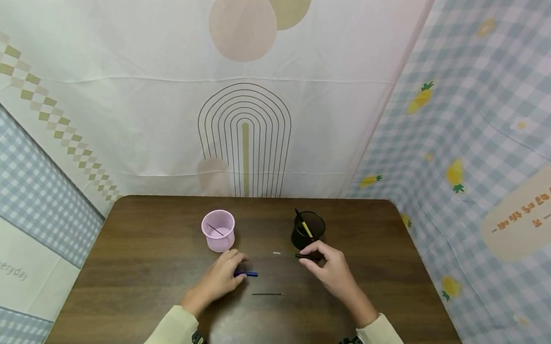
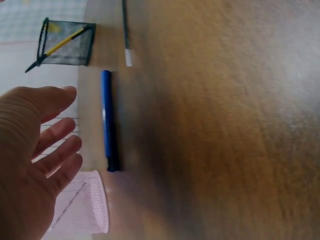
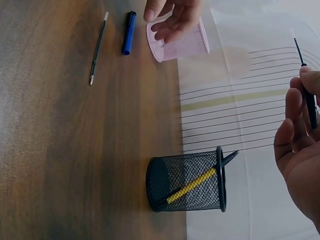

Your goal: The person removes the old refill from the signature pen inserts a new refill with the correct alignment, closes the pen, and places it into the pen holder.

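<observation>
My right hand (image 1: 328, 266) pinches a black pen-like piece (image 3: 309, 102) between thumb and fingers; a thin rod with a pale end sticks out of it. This hand is in front of the black mesh pen holder (image 3: 187, 180). My left hand (image 1: 222, 275) is over the table beside a blue pen (image 2: 107, 120), its fingers loosely bent and holding nothing. The blue pen lies on the wood, partly behind that hand in the head view. Nearer to me lies a thin dark pen refill (image 3: 98, 50) with a white end.
A pink pen holder (image 1: 217, 232) stands behind my left hand with a thin dark stick inside. A yellow and black pen (image 3: 192, 185) leans in the black holder. The brown wooden table (image 1: 153, 270) backs onto a printed cloth wall (image 1: 139, 130).
</observation>
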Tool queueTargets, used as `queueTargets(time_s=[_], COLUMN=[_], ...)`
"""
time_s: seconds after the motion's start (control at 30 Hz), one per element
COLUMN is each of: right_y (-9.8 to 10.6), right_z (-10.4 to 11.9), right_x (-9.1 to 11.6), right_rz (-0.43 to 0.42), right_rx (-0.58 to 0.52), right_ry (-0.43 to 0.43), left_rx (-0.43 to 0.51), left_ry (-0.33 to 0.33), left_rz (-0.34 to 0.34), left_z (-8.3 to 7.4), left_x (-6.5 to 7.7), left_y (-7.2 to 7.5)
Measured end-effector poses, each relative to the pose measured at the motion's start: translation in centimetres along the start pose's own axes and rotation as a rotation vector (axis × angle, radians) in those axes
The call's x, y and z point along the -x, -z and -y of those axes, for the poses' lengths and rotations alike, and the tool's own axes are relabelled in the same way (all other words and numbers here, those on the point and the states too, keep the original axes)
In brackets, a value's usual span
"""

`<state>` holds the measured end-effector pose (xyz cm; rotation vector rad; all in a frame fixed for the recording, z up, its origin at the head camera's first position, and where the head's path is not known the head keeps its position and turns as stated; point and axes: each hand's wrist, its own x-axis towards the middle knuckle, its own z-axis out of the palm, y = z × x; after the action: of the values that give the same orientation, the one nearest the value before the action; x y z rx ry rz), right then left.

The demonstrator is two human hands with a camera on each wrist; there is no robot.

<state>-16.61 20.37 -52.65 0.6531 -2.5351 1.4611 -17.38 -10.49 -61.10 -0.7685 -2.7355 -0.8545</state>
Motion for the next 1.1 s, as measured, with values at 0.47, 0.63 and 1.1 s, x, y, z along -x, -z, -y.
queueTargets(time_s=[0.47, 0.63, 1.1], right_y=[0.5, 0.6, 0.8], right_z=[2.6, 2.5, 2.8], right_x=[0.1, 0.1, 0.1], right_rz=[-0.005, -0.005, -0.009], right_rx=[-0.032, -0.037, -0.031], right_ry=[0.023, 0.026, 0.001], left_rx=[-0.113, -0.134, -0.168], left_ry=[-0.052, -0.073, -0.088], left_rz=[0.010, -0.020, -0.073], left_z=[1.2, 1.3, 1.7], left_x=[0.7, 1.0, 1.2], left_y=[-1.9, -2.5, -2.8])
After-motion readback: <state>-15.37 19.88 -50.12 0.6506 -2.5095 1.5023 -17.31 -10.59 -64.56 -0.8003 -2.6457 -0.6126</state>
